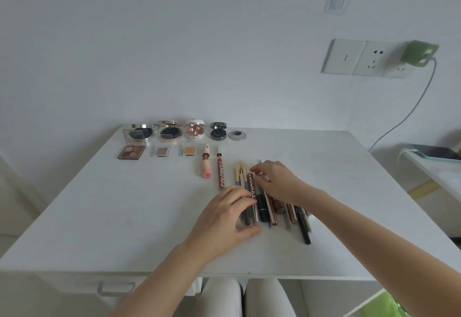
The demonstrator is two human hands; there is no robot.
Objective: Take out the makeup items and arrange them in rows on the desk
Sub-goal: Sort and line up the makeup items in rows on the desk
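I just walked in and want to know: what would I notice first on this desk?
Probably the two hands in the middle: the left hand and right hand both rest on a bunch of makeup pencils. Behind them, at the desk's far edge, stands a neat row of open compacts, with an eyeshadow palette in front.

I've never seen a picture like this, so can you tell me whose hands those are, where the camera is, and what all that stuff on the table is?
The camera sits on a person's head, looking forward and down, so you see their own two arms reaching out. There is only this one picture.

On the white desk, open round compacts stand in a row at the back. In front lie a small eyeshadow palette, a pink lipstick and a red tube reading COLORKEY.

Both hands are busy with a bunch of pencils and pens. The left hand grips some near their lower ends. The right hand pinches something small and patterned at the top; I cannot tell what.
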